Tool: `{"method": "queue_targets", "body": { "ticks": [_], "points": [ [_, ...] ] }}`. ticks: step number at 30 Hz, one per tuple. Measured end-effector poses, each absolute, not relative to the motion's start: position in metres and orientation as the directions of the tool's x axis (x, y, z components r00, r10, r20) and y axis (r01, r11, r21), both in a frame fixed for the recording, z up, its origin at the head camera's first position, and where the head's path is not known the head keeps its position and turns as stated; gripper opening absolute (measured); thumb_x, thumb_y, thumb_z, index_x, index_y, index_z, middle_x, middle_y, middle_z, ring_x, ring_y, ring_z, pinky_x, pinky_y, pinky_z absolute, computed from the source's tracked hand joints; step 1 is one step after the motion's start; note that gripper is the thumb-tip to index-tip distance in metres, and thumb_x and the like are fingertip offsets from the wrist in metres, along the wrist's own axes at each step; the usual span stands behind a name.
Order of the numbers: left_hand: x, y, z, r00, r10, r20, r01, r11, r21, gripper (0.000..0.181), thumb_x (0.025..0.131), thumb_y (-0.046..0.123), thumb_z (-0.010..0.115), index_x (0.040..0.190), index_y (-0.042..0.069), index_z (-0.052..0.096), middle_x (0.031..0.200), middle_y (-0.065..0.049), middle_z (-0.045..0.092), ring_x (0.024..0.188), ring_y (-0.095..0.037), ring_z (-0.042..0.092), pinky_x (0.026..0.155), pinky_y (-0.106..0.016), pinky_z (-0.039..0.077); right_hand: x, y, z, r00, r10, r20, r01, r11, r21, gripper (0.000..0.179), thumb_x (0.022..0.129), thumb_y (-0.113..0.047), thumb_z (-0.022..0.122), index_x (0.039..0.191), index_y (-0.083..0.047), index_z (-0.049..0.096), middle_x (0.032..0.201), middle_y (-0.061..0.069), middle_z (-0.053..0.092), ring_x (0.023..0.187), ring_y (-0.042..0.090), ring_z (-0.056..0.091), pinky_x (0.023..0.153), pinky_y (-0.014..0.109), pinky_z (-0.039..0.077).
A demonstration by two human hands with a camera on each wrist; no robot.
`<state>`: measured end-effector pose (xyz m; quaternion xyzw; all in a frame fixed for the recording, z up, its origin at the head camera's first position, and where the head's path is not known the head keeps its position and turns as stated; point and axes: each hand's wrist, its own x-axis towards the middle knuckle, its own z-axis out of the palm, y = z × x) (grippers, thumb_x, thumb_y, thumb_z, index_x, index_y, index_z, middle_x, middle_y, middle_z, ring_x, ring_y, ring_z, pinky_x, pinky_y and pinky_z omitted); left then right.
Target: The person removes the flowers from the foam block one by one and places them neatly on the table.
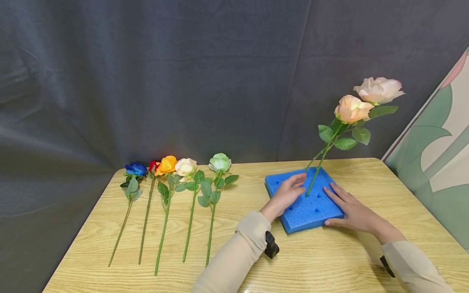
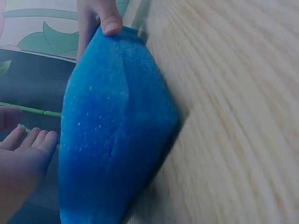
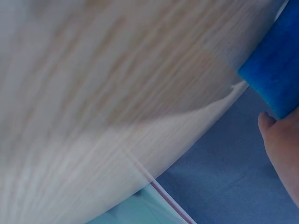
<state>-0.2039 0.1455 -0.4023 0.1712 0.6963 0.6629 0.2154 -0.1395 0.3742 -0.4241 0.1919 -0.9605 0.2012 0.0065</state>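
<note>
A blue foam block (image 1: 307, 219) with small slits in its top lies on the table. Two long-stemmed roses lean right above it: a peach rose (image 1: 352, 109), its stem meeting the foam, and a pale pink rose (image 1: 379, 90) behind, whose stem foot is hidden by my left hand (image 1: 286, 195). That hand is over the block's left part, fingers loosely extended beside the stems, thumb apart from them in the left wrist view. My right hand (image 1: 353, 211) rests on the block's right edge, fingers spread on top, thumb (image 2: 111, 23) against the near side.
On the table's left lies a row of roses: blue (image 1: 136, 169), red (image 1: 152, 166), orange (image 1: 167, 165), cream-pink (image 1: 186, 167) and pale green (image 1: 220, 162), stems toward me. A dark curtain (image 1: 220, 81) hangs behind the table (image 1: 121, 280); a patterned panel (image 1: 439, 162) stands right.
</note>
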Motion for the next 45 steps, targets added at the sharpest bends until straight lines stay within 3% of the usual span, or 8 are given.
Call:
{"method": "queue_targets", "body": {
  "ticks": [18, 26, 37, 45],
  "points": [
    [-0.198, 0.160, -0.404, -0.801, 0.589, -0.104, -0.055, 0.100, 0.993, 0.054, 0.098, 0.006, 0.046, 0.149, 0.019, 0.034, 0.152, 0.001, 0.039, 0.142, -0.016, 0.035, 0.116, -0.034, 0.035, -0.135, 0.373, -0.424, -0.936, -0.348, 0.052, -0.338, 0.850, -0.405, 0.102, 0.077, -0.040, 0.076, 0.154, -0.011, 0.016, 0.156, 0.030, 0.013, 0.142, 0.051, 0.011, 0.098, 0.073, 0.029],
    [-0.198, 0.161, -0.406, -0.819, 0.568, -0.083, -0.048, 0.077, 0.996, 0.047, 0.097, 0.007, 0.052, 0.142, 0.015, 0.044, 0.140, -0.003, 0.052, 0.135, -0.019, 0.045, 0.106, -0.029, 0.045, -0.135, 0.372, -0.424, -0.935, -0.351, 0.053, -0.341, 0.848, -0.405, 0.101, 0.078, -0.040, 0.076, 0.154, -0.009, 0.016, 0.155, 0.030, 0.013, 0.142, 0.051, 0.012, 0.098, 0.072, 0.029],
    [-0.197, 0.163, -0.405, -0.824, 0.560, -0.087, -0.042, 0.092, 0.995, 0.044, 0.097, 0.007, 0.053, 0.139, 0.018, 0.048, 0.140, -0.004, 0.052, 0.133, -0.019, 0.048, 0.104, -0.028, 0.047, -0.136, 0.370, -0.422, -0.940, -0.341, 0.028, -0.321, 0.853, -0.412, 0.102, 0.078, -0.041, 0.075, 0.154, -0.007, 0.016, 0.156, 0.030, 0.011, 0.143, 0.051, 0.010, 0.100, 0.073, 0.028],
    [-0.199, 0.163, -0.409, -0.849, 0.525, -0.054, -0.024, 0.063, 0.998, 0.033, 0.095, 0.013, 0.059, 0.128, 0.012, 0.057, 0.123, -0.004, 0.060, 0.113, -0.013, 0.058, 0.088, -0.017, 0.050, -0.138, 0.370, -0.422, -0.937, -0.347, 0.031, -0.329, 0.852, -0.408, 0.102, 0.079, -0.041, 0.075, 0.154, -0.008, 0.015, 0.156, 0.030, 0.010, 0.143, 0.051, 0.010, 0.100, 0.072, 0.028]
  ]
}}
